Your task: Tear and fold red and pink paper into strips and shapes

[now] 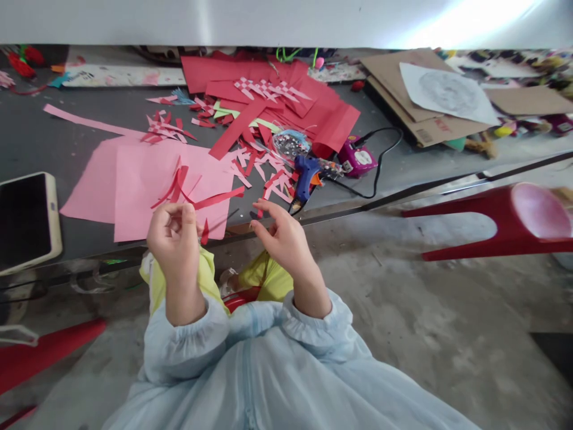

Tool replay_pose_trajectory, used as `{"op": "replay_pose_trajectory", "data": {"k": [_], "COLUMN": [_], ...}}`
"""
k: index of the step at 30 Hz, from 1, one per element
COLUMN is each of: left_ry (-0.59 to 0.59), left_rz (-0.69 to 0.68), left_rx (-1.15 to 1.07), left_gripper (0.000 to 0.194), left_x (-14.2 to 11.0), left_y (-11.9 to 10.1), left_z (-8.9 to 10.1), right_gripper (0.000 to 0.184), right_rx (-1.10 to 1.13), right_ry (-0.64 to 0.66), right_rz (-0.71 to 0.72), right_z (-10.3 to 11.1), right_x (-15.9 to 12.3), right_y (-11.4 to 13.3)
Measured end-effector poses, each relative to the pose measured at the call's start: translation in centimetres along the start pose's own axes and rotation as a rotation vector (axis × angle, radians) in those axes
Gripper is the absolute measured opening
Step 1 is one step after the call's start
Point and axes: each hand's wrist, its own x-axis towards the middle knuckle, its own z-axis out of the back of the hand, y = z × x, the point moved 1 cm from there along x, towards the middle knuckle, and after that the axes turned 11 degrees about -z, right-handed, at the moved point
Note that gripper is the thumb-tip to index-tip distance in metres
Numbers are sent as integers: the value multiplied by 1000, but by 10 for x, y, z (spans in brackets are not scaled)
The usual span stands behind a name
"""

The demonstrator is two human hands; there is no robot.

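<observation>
My left hand (176, 242) is closed in a pinch on red paper strips (219, 197), which fan out above the fingers, with one long strip pointing right. Some pink paper shows among them. Beneath lie pink paper sheets (134, 179) at the table's near edge. My right hand (284, 236) hovers to the right, thumb and fingers apart, and nothing clearly shows between them. Just beyond it rests a blue glue gun (307, 176) with an orange trigger. Small red and pink paper cuttings (280, 182) are scattered around it.
Red paper sheets (331, 113) cover the back middle, with woven red-and-pink pieces (268, 89) on top. A phone (27, 221) lies at left. A purple box (357, 158) with a black cable stands right of the glue gun, near cardboard (403, 101). A red stool (501, 215) is at right.
</observation>
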Motion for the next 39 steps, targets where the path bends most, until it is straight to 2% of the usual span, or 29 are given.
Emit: {"op": "replay_pose_trajectory", "data": {"k": [5,12,19,27,32,39], "left_ry": [3,1,8,13,-11,-18], "left_rz": [15,10,19,23,6,1], "left_rx": [21,9,28,47,22,17], "left_gripper": [20,18,20,19,16,16], "left_x": [0,0,0,0,0,1], "left_y": [1,2,1,4,6,6], "left_z": [0,1,0,-1,0,2], "right_gripper": [34,38,37,39,34,37], "right_rx": [-27,-39,-31,34,78,66], "right_ry": [-58,-147,-171,-230,-281,-220], "right_rz": [20,-52,-66,-89,-103,-126], "right_z": [3,9,16,22,24,19], "right_x": [1,4,6,15,17,18], "right_y": [-6,-15,-19,-22,-20,-19]}}
